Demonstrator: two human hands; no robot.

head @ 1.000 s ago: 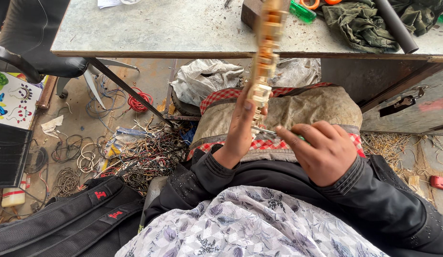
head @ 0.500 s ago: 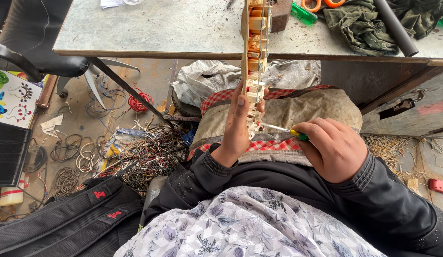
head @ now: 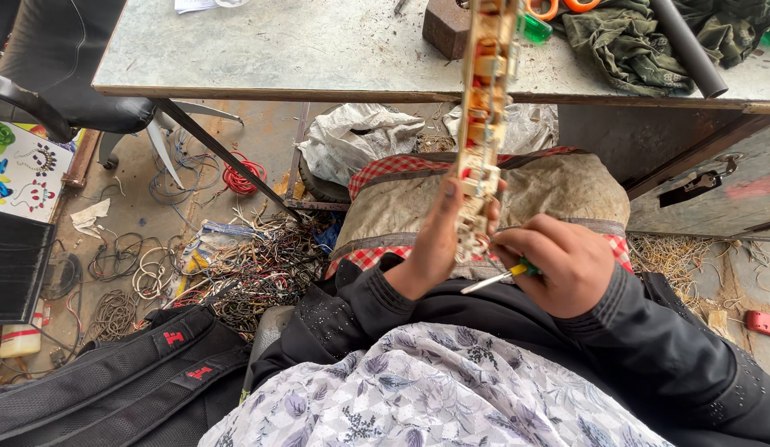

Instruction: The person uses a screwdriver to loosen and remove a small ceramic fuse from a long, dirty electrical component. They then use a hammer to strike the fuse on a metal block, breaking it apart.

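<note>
The left hand grips the lower end of a long switch strip, fingers wrapped around it, holding it upright before the desk edge. The right hand pinches a screwdriver, fingers curled tight, just beside the strip's lower end.

Your left hand was raised in front of you, palm turned right, fingers and thumb pinched closed in a grip. Your right hand sat just beside it, curled into a closed fist, knuckles up. Both dark-sleeved forearms angled inward.
</note>
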